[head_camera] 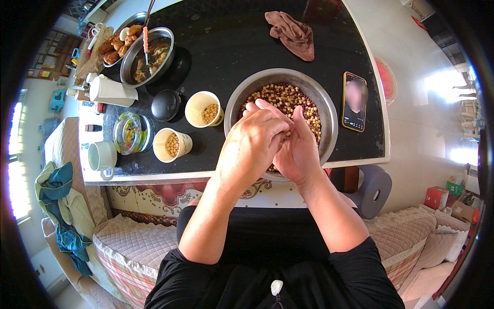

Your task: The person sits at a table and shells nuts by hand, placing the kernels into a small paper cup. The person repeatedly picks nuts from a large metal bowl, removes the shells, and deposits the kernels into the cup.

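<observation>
A wide steel bowl (328,112) holds mixed pale yellow and dark red beans (285,94). Over its near half, my right hand (299,150) is cupped palm up with a few pale beans in it. My left hand (251,139) lies across that palm, its curled fingers touching it; whether it holds any beans is hidden. To the left of the bowl, one paper cup (195,112) lies tilted towards me with pale beans (210,113) inside, and a second paper cup (183,145) nearer the table's edge also contains pale beans (172,145).
A brown cloth (293,34) lies beyond the bowl, a phone (354,102) to its right. On the left are a black round lid (165,105), a glass dish (129,133), a pale mug (101,156) and a steel bowl of food (127,71) with a utensil. A grey stool (370,193) stands beside the table.
</observation>
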A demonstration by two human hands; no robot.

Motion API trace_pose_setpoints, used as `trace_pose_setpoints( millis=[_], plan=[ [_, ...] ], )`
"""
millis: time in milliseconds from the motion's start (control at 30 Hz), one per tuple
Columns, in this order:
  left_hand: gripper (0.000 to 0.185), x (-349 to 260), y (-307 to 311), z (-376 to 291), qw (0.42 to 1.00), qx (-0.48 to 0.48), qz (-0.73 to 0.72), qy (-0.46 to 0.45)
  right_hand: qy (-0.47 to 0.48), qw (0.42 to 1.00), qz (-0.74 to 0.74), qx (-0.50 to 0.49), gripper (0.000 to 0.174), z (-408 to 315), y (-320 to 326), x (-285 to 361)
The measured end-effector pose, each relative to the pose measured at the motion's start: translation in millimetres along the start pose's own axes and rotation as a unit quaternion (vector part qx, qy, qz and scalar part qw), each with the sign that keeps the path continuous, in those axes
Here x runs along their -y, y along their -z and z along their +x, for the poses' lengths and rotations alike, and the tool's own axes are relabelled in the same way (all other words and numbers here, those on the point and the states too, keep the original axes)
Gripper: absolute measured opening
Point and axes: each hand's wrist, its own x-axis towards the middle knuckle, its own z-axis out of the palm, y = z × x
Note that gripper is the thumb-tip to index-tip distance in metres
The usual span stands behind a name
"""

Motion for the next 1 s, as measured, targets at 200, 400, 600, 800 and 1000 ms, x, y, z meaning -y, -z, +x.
trace_pose_setpoints(
  millis=[200, 400, 600, 800, 1000],
  plan=[
    [0.016, -1.6, 2.8, 2.6, 0.998, -0.011, -0.053, 0.040, 0.004, 1.000, 0.013, -0.010, 0.077, 0.5, -1.6, 1.8],
    [0.011, 4.0, 13.8, 5.8, 0.944, -0.045, -0.244, 0.216, 0.014, 0.996, 0.045, -0.080, 0.070, -2.5, -6.1, 2.0],
    [0.011, 40.1, 47.2, 7.4, 0.954, -0.115, -0.143, 0.237, 0.018, 0.999, 0.049, -0.015, 0.067, -4.2, -8.1, 7.7],
    [0.015, 50.5, 58.8, -1.3, 0.960, -0.140, 0.058, 0.235, 0.020, 0.999, 0.042, -0.019, 0.068, -4.1, -9.3, 10.6],
    [0.022, 53.4, 58.2, -3.5, 0.948, -0.121, 0.165, 0.246, 0.021, 0.999, 0.047, -0.018, 0.068, -3.6, -8.5, 11.4]
  ],
)
